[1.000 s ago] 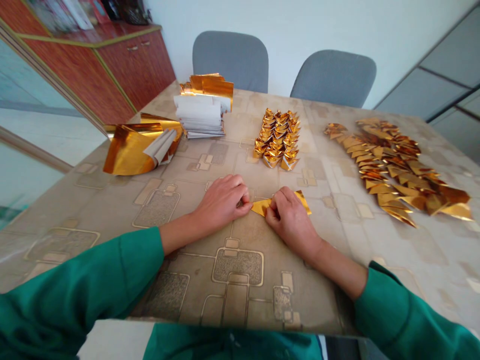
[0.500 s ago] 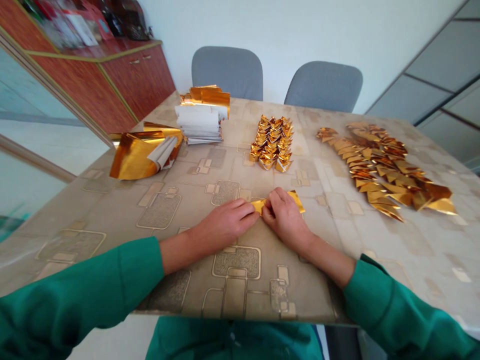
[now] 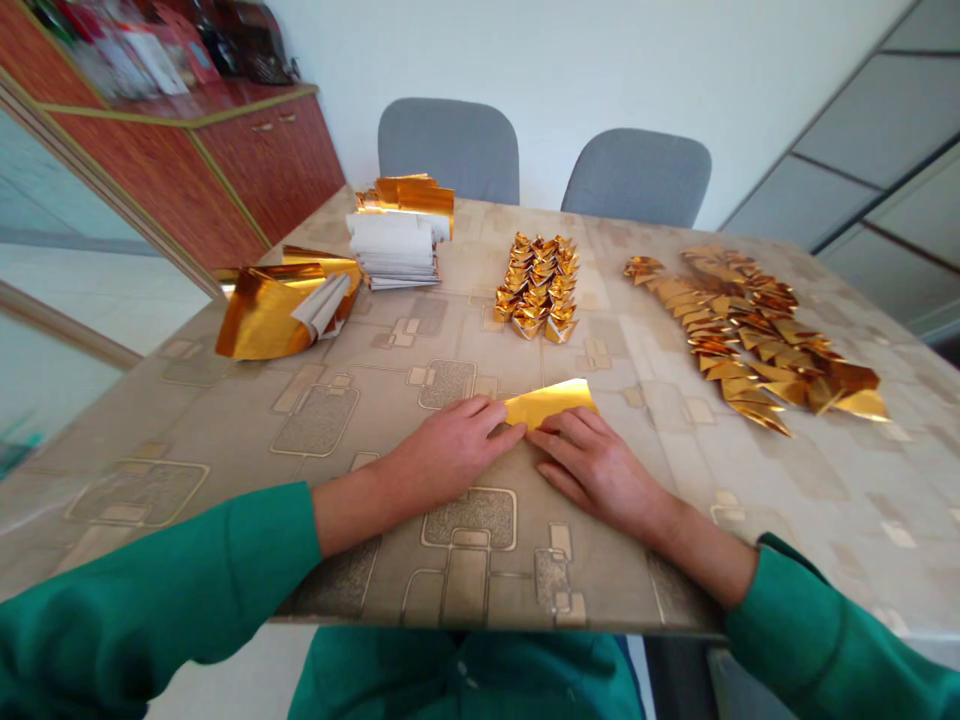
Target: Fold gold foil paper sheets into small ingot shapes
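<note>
A folded sheet of gold foil paper [image 3: 551, 402] lies on the table before me, its long side running left to right. My left hand [image 3: 461, 440] pinches its left end, thumb reaching along the near edge. Stretched fingers of my right hand [image 3: 589, 455] rest along the near edge and right part of the paper, slightly spread. Part of the paper is hidden beneath those fingers. Beyond it stand rows of folded gold paper ingots [image 3: 538, 288].
Curled gold sheets [image 3: 262, 315] lie at the left, beside a stack of white-backed foil paper [image 3: 394, 245]. Many folded gold pieces [image 3: 750, 330] spread over the right side of the patterned table [image 3: 360, 590]. Two grey chairs [image 3: 450, 150] stand behind.
My right hand has shifted right and nearer to me, its fingers going from a curled grip to stretched out. More of the gold paper now shows. My left hand stays at its left end.
</note>
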Motion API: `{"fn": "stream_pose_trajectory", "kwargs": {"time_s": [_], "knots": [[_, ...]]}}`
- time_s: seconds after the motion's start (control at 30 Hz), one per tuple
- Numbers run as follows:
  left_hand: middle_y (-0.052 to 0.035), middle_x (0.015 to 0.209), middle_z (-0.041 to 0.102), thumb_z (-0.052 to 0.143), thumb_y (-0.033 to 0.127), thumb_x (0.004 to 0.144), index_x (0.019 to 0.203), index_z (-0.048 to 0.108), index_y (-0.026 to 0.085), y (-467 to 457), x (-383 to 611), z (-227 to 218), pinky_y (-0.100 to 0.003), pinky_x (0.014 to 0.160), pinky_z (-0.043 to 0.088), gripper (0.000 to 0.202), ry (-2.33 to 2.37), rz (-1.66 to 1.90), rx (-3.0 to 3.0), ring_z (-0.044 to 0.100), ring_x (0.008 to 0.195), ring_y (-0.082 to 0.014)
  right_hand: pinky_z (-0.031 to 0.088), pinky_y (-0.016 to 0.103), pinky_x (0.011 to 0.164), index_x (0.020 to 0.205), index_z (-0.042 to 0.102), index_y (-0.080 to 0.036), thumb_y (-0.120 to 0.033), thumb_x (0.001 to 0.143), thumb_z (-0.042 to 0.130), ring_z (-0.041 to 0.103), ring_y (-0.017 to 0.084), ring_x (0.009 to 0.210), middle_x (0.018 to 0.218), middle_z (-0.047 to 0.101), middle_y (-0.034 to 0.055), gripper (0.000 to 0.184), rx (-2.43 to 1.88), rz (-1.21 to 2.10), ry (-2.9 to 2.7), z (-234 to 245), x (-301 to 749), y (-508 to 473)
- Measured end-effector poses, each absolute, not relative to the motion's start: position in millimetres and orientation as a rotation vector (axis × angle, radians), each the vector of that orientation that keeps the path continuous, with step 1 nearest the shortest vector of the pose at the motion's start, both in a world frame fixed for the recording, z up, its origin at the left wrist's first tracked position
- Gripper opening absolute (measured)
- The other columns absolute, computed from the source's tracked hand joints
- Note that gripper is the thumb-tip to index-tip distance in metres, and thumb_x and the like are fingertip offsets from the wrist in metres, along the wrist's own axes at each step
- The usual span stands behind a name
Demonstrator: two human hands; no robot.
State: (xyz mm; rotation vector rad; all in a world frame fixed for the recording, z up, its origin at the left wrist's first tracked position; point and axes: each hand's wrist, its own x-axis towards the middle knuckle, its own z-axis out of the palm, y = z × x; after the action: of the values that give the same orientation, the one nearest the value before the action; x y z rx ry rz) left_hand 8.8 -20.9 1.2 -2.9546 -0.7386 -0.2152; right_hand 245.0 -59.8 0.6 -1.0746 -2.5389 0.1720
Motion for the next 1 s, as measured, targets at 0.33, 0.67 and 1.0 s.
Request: {"fn": "stream_pose_trajectory", "kwargs": {"time_s": [0.33,0.67,1.0], "knots": [[-0.0108,0.105,0.058,0.043,0.018,0.095,0.126,0.057,0.018,-21.6,9.8,4.5,-0.039,0.087,0.047,0.034,-0.828,-0.225,-2.973,0.053,0.098,-0.0248,0.054,0.044,0.084,0.114,0.066,-0.011,-0.023,0.096,0.049,0.058,0.026,0.095,0.096,0.066,0.0125,0.028,-1.063,0.056,-2.616,3.1,244.8,-62.6],[-0.0096,0.101,0.055,0.049,0.014,0.09,0.135,0.052,0.024,-18.4,8.7,3.2,-0.037,0.084,0.045,0.046,-0.75,-0.173,-2.964,0.051,0.094,-0.0244,0.054,0.043,0.088,0.11,0.066,-0.011,-0.017,0.095,0.049,0.056,0.025,0.099,0.102,0.065,0.0136,0.023,-1.042,0.247,-2.44,2.6,248.9,-62.0],[-0.0084,0.098,0.054,0.045,0.014,0.092,0.139,0.049,0.03,-19.1,9.5,6.8,-0.036,0.082,0.045,0.05,-0.721,-0.121,-2.926,0.05,0.091,-0.0243,0.053,0.043,0.086,0.106,0.065,-0.011,-0.015,0.095,0.048,0.056,0.025,0.096,0.098,0.065,0.0132,0.021,-0.954,0.178,-2.501,0.6,251.1,-61.6]]}}
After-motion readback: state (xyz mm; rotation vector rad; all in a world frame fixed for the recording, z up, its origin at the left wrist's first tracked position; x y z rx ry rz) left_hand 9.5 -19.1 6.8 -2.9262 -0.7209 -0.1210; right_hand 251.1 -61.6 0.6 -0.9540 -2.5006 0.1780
